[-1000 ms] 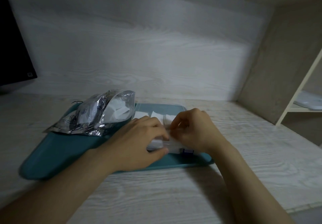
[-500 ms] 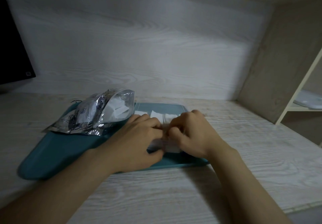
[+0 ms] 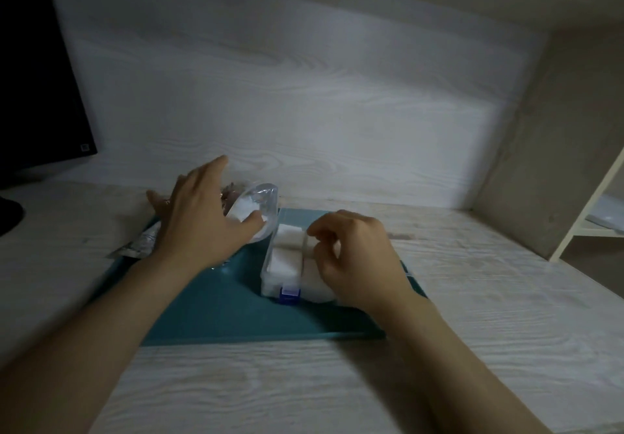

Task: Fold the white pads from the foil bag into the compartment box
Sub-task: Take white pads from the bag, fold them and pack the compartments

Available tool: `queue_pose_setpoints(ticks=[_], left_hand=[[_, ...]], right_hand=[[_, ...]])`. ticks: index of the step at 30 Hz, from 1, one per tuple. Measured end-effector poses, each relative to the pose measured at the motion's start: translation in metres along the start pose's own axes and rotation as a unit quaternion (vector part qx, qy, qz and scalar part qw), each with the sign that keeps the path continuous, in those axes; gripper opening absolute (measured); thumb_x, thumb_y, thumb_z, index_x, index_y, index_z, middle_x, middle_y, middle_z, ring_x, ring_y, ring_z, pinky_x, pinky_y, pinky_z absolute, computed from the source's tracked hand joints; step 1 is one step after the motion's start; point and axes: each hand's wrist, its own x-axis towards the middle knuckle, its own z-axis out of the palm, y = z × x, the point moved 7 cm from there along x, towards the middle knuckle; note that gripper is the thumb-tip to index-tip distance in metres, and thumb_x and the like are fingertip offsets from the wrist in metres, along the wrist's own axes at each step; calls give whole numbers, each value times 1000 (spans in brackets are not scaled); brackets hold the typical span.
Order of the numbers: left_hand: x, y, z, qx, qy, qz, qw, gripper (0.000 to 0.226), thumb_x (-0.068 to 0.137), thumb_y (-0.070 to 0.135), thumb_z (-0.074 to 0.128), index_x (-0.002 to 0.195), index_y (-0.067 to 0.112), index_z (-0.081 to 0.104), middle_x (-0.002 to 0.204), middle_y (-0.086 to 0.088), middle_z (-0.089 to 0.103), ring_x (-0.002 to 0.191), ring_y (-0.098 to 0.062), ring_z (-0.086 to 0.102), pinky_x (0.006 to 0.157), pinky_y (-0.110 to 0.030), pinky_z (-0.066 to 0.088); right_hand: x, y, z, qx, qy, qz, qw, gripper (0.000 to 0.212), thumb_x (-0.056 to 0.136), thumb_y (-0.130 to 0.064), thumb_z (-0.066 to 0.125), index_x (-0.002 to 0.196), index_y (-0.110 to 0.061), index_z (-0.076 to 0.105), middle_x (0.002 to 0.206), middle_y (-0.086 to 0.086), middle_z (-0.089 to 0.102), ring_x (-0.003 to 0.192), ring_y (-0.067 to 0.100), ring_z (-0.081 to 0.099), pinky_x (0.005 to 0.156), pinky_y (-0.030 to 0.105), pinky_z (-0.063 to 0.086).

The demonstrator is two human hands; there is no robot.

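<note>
A dark monitor stands at the far left of the desk. The bag lies on the left end of the teal tray, its clear mouth showing white pads. The left hand is over the bag with its fingers spread and nearly straight, the thumb at the bag's mouth, gripping nothing. Just right of the bag, the box sits on the tray, folded pads in its compartments and a blue latch at its near end. The right hand is over the box's right side with curled fingers; I cannot tell whether they pinch a pad. A shelf stands far right.
</note>
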Motion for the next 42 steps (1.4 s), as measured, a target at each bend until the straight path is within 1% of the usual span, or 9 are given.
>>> queue_pose_setpoints(ticks=[3, 9, 12, 18, 22, 27, 32, 38, 42], left_hand=[[-2, -18, 8, -23, -65, -70, 995, 105, 75, 65, 63, 163, 35, 14, 166, -6, 37, 149, -37, 37, 121, -68, 20], [-4, -27, 5, -165, -52, -115, 978, 80, 89, 57, 40, 161, 34, 13, 123, -6, 65, 121, -38, 57, 102, -50, 47], [-3, -31, 7, -213, -50, -141, 965, 73, 92, 61, 35, 158, 34, 20, 134, -12, 63, 126, -35, 54, 104, -47, 44], [3, -35, 10, -259, -30, -169, 950, 44, 108, 29, 36, 151, 23, 41, 120, 1, 52, 109, -19, 45, 86, -30, 30], [6, -44, 9, -257, -10, -191, 947, 29, 104, 28, 33, 118, 23, 57, 115, 0, 60, 104, -24, 49, 82, -34, 33], [8, -47, 3, -254, 26, -190, 948, 23, 100, 18, 34, 78, 17, 42, 85, -4, 52, 89, -31, 42, 74, -40, 31], [9, -44, 3, -231, 39, -111, 966, 36, 94, 26, 36, 119, 21, 61, 111, 4, 62, 107, -25, 50, 88, -33, 35], [7, -28, 3, -214, 63, 32, 974, 69, 97, -6, 41, 156, 31, 35, 141, -2, 50, 127, -9, 47, 99, -9, 35], [3, -12, 3, -232, 25, 89, 968, 61, 103, 11, 51, 156, 37, 36, 151, 4, 45, 134, -10, 46, 110, -29, 38]], right_hand=[[18, -19, 17, 5, -21, -13, 1000, 33, 88, -5, 61, 116, -14, 78, 109, 4, 78, 97, 23, 71, 88, 35, 57], [65, -48, 62, 30, -80, -22, 996, 33, 100, -21, 65, 130, -8, 70, 127, 10, 73, 115, 29, 66, 98, 33, 48], [79, -61, 80, 43, -91, -32, 994, 23, 94, -20, 71, 111, -4, 73, 110, 16, 74, 98, 36, 68, 85, 37, 52], [88, -57, 107, 74, -42, 19, 996, 18, 91, -20, 59, 79, -10, 65, 81, 10, 69, 75, 34, 65, 70, 44, 54], [85, -61, 104, 77, -55, -5, 995, 12, 84, -12, 66, 75, -17, 72, 75, -1, 67, 69, 23, 60, 67, 33, 48], [80, -57, 86, 104, -10, 31, 994, 21, 77, -22, 53, 79, -15, 74, 68, 0, 68, 62, 28, 51, 73, 34, 46], [72, -41, 64, 160, 91, 87, 979, 13, 83, -10, 66, 93, -18, 70, 81, -6, 73, 74, 25, 66, 80, 39, 53], [66, -28, 45, 251, 155, 121, 948, 31, 87, -11, 62, 113, -27, 64, 86, -10, 67, 73, 25, 69, 76, 50, 58], [61, -14, 37, 353, 136, 163, 911, 33, 89, -9, 61, 114, -29, 66, 94, 0, 71, 74, 24, 73, 68, 51, 64]])
